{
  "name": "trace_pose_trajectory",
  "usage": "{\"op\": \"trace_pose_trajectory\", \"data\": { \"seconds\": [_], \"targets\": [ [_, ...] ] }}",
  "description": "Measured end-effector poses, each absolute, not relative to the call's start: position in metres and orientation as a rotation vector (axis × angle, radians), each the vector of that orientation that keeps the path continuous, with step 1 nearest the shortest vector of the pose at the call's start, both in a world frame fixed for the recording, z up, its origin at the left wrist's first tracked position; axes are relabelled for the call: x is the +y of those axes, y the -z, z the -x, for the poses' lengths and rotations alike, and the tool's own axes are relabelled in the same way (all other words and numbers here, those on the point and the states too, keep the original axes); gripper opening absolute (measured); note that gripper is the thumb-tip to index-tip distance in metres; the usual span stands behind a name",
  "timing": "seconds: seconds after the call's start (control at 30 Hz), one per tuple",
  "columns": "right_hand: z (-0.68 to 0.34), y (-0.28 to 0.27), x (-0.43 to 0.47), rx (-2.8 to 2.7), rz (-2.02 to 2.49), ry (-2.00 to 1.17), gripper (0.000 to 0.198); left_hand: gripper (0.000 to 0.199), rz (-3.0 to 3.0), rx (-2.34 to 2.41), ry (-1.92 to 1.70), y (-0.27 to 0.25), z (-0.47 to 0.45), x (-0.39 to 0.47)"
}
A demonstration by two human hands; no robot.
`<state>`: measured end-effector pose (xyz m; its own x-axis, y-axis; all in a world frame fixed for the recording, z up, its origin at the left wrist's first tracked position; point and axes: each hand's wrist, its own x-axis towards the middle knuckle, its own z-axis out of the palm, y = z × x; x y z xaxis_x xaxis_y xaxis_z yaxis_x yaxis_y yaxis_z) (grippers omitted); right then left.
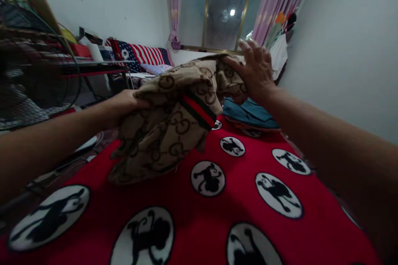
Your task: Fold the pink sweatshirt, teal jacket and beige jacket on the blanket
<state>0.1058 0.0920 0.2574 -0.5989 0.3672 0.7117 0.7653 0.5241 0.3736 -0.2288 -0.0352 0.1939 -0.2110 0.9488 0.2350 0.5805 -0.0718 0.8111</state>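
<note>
A tan garment (174,128) with a brown letter pattern and a green-red-green stripe hangs bunched above the red bedspread (186,211). Its exact kind cannot be told through the folds. My left hand (126,105) is closed on its left side, with the thumb on top and the other fingers hidden under the cloth. On the far right end, my right hand (256,66) touches the fabric with its thumb, its other fingers raised and spread. The garment's lower left edge droops near the bedspread.
Beyond my right hand, folded clothes with a teal piece (248,114) on top lie on the bed. A cluttered desk (105,64) and a fan (27,78) stand at left. A flag-patterned cushion (149,56) sits farther back, near the curtained window (228,16).
</note>
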Motion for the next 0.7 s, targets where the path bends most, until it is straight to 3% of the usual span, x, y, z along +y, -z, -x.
{"op": "trace_pose_trajectory", "data": {
  "seconds": [0.1, 0.27, 0.4, 0.47, 0.6, 0.7],
  "targets": [
    [-0.083, -0.199, 0.084, -2.14, 1.072, 0.619, 0.051, 0.074, -1.713, 1.611, -0.993, -0.152, 0.215, -0.023],
    [-0.051, -0.096, 0.008, -2.379, 0.934, -0.058, 0.045, 0.055, -2.041, 1.902, -0.839, -0.117, 0.202, -0.023],
    [-0.034, -0.071, -0.033, -2.072, 0.959, -0.63, 0.072, 0.035, -2.308, 1.884, -1.042, -0.14, 0.171, -0.044],
    [-0.028, -0.068, -0.042, -1.947, 0.992, -0.698, 0.082, 0.025, -2.414, 1.711, -1.118, -0.151, 0.15, -0.055],
    [-0.019, -0.056, -0.051, -2.132, 1.062, -0.5, 0.091, 0.017, -2.41, 1.491, -1.269, -0.158, 0.114, -0.065],
    [-0.019, -0.043, -0.049, -2.375, 1.201, -0.291, 0.049, 0.016, -2.364, 1.496, -1.39, -0.166, 0.108, -0.061]
  ]
}}
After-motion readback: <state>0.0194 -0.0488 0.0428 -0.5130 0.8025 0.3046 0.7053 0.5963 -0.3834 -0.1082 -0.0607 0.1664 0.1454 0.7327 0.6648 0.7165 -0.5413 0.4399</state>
